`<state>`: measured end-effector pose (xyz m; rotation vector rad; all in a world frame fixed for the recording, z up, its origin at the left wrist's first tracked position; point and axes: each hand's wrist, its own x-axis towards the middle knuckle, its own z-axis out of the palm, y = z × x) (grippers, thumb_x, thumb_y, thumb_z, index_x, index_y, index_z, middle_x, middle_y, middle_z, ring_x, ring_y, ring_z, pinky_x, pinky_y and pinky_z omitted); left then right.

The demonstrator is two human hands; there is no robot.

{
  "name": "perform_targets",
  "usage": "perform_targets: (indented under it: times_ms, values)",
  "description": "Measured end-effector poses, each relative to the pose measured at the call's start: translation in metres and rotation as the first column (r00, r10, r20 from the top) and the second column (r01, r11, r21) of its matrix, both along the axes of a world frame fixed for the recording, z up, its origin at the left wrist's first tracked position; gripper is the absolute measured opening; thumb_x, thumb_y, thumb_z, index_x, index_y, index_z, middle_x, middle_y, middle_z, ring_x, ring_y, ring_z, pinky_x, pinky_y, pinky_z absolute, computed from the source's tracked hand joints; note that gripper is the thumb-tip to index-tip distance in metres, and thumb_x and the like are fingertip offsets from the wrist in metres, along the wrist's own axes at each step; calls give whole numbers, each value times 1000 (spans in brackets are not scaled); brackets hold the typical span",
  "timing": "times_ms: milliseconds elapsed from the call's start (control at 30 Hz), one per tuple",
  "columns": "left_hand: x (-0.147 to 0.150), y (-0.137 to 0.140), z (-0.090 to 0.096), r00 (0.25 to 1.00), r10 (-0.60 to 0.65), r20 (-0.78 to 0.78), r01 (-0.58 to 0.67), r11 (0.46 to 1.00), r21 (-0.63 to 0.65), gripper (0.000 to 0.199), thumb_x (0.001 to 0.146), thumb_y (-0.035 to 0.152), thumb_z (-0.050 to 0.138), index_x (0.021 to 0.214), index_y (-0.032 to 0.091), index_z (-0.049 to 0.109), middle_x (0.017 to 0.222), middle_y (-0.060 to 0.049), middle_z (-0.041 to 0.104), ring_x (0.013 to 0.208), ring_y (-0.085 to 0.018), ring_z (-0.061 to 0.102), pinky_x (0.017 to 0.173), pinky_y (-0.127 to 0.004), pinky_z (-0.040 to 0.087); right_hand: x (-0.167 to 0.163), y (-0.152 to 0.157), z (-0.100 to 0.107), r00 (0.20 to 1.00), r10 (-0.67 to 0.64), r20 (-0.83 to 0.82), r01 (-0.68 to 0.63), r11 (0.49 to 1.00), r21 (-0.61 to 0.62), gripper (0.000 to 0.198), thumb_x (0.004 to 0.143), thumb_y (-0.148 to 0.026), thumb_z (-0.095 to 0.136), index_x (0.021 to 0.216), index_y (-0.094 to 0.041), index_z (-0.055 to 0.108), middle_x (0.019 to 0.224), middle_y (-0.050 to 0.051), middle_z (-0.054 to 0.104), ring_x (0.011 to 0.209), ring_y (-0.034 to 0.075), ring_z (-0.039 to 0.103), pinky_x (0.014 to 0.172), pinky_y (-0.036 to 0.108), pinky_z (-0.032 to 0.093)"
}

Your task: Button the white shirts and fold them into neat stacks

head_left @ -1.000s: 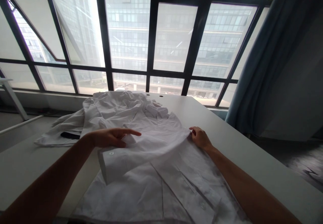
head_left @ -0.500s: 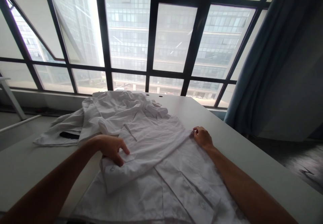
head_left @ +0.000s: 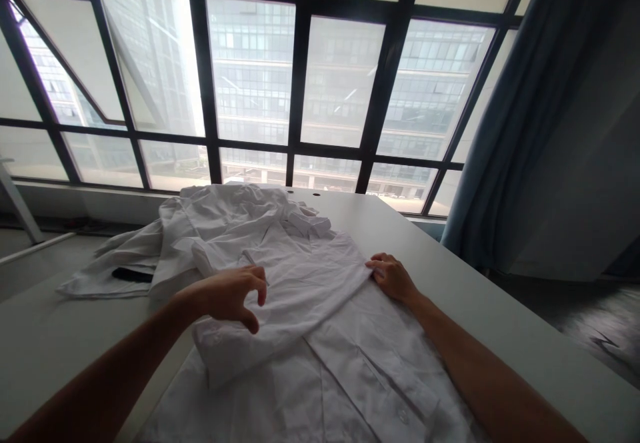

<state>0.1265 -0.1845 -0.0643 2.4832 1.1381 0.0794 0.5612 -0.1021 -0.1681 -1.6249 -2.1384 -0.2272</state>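
You are working at a flat white tabletop [head_left: 430,256], and the white woven-cloth shirt [head_left: 310,303] is lying spread on it right in front of you, reaching down to the bottom of the view. A buttoned white cloth flap [head_left: 225,356] is lying slantwise over the shirt, its square end pointing to your left.

Your left hand [head_left: 233,294] is hovering over or just brushing that flap; you are showing too little of the underside for me to tell which. Its thumb and forefinger are standing wide apart in a curved C, gripping nothing. Your right hand [head_left: 393,276] is pinching the shirt's folded edge on the far right, its fingertips drawn narrow on the cloth.

Near the bottom, a small pale button [head_left: 403,416] is showing on the shirt. Beyond your left hand, a rumpled heap of white cloth [head_left: 225,210] is lying against the shirt, with a short black strip [head_left: 133,275] showing at its left. A long blue-grey fabric curtain [head_left: 505,163] is hanging at the right, beside a black-framed window [head_left: 297,83].
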Motion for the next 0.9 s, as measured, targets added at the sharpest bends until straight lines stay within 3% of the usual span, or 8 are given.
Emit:
perform_targets:
  times_ms: [133, 333, 400, 567, 633, 700, 800, 900]
  values:
    - [17, -10, -11, 980, -178, -93, 162, 974, -156, 39, 52, 51, 88, 72, 21, 73, 77, -1, 65, 67, -16, 57, 61, -24, 41, 1, 0, -1, 1000, 16, -17, -16, 1000, -23, 30, 83, -12, 56, 105, -21, 74, 115, 7, 66, 108, 23, 58, 101, 36, 43]
    - [20, -7, -16, 983, -151, -105, 120, 959, -256, 10, 71, 29, 77, 71, 19, 74, 63, 2, 65, 56, -12, 54, 51, -21, 36, 3, 2, -3, 1000, 17, -9, -18, 998, -53, 29, 85, -14, 54, 106, -19, 74, 115, 8, 67, 108, 23, 59, 101, 33, 43]
    - [13, -3, -12, 986, -167, -18, 152, 930, -334, 19, 78, 36, 72, 75, 18, 75, 64, 1, 67, 56, -12, 55, 52, -21, 38, 2, 3, -3, 1000, 19, -9, -19, 998, -61, 29, 86, -14, 54, 106, -19, 74, 115, 8, 67, 108, 23, 60, 101, 33, 43]
    - [6, 5, -13, 981, -141, 135, 194, 766, -613, 48, 77, 61, 67, 88, 15, 75, 67, -5, 71, 56, -17, 62, 57, -28, 50, -2, 0, 2, 1000, -6, 19, 7, 997, -80, 32, 85, -12, 51, 106, -20, 74, 116, 7, 67, 109, 22, 59, 100, 31, 42]
    - [14, 5, -20, 979, -92, 183, 164, 884, -437, 48, 83, 61, 61, 90, 15, 75, 75, -9, 73, 64, -20, 66, 64, -30, 52, -4, -4, 5, 997, -66, 42, 70, 993, -99, 34, 85, -9, 47, 103, -20, 74, 116, 6, 67, 108, 22, 60, 98, 32, 43]
    - [25, 5, -31, 966, -83, 244, 115, 986, -121, 43, 89, 55, 57, 101, 16, 74, 99, -12, 74, 87, -23, 68, 81, -33, 52, -7, -7, 7, 989, -138, 61, 143, 985, -96, 34, 86, -10, 45, 102, -19, 74, 116, 7, 68, 106, 23, 61, 97, 34, 43]
    - [41, 9, -48, 951, -195, 239, 155, 972, 176, 50, 90, 51, 59, 129, 20, 62, 139, -13, 57, 129, -29, 50, 109, -41, 36, -18, -6, 8, 989, -142, 52, 145, 987, -66, 33, 92, -20, 47, 116, -18, 69, 128, 11, 62, 116, 26, 56, 101, 37, 41]
    - [49, 29, -61, 948, -299, 112, 264, 931, 250, 69, 87, 58, 59, 143, 20, 48, 152, -14, 40, 143, -31, 33, 118, -46, 21, -38, 10, 11, 999, -53, 7, 54, 990, -129, 45, 96, -35, 45, 136, -16, 55, 144, 13, 50, 132, 25, 45, 109, 39, 36]
